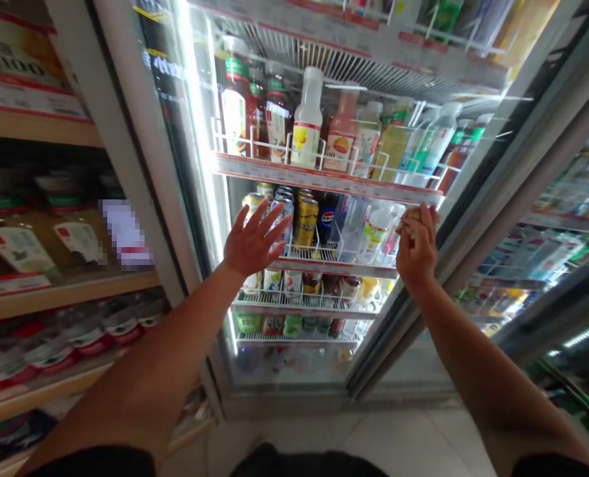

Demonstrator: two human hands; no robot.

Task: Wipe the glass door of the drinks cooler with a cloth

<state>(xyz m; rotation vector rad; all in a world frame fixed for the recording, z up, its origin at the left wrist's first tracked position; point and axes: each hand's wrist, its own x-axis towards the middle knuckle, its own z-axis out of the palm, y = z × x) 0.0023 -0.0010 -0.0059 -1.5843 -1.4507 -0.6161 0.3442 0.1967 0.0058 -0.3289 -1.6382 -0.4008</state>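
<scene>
I face an open drinks fridge with wire shelves. My left hand (252, 240) is stretched out with fingers spread, in front of the cans (304, 222) on the middle shelf, holding nothing. My right hand (416, 248) is closed at the right end of the upper shelf's price rail (324, 179), fingers curled on something small that I cannot make out. Bottles (308, 119) of juice and tea stand in a row on the upper shelf. A dark cola bottle (327, 218) and clear bottles (368, 228) stand between my hands.
The fridge's glass door (503, 218) hangs open to the right. Wooden shelves (65, 291) with bottled drinks run along the left. Lower fridge shelves (299, 301) hold more cans and cups. Pale floor tiles (374, 437) lie below.
</scene>
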